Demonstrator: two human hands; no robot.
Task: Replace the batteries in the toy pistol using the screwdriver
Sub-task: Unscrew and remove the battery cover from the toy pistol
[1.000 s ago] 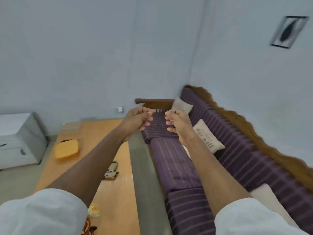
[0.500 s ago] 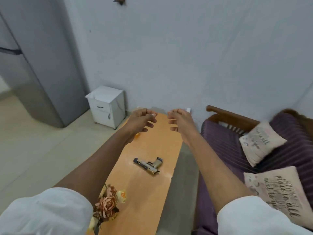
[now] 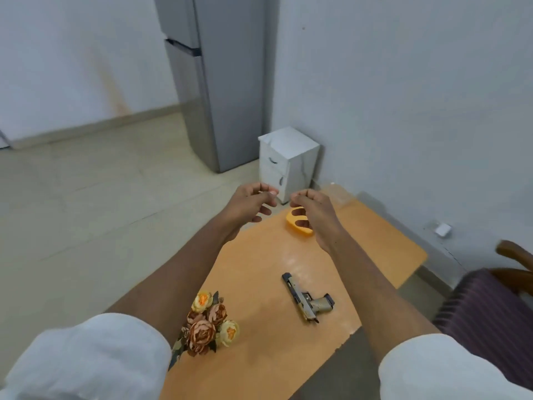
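The toy pistol (image 3: 307,298), tan and grey with a dark slide, lies on its side on the orange wooden table (image 3: 259,269), near the right edge. Both my arms reach out over the table. My left hand (image 3: 251,202) and my right hand (image 3: 311,209) hover side by side above the far end, fingers loosely curled, holding nothing. A yellow-orange object (image 3: 300,226) lies on the table under my right hand, partly covered by it. I cannot see a screwdriver or batteries in this view.
A bunch of artificial flowers (image 3: 207,321) stands at the table's near left edge. A small white cabinet (image 3: 288,160) and a grey fridge (image 3: 219,82) stand beyond the table. A purple striped sofa (image 3: 484,307) with a wooden armrest (image 3: 516,252) is on the right.
My view has swung left from the sofa to the table, so the pistol, cabinet and fridge now show. Both hands keep the same raised, loosely curled pose.
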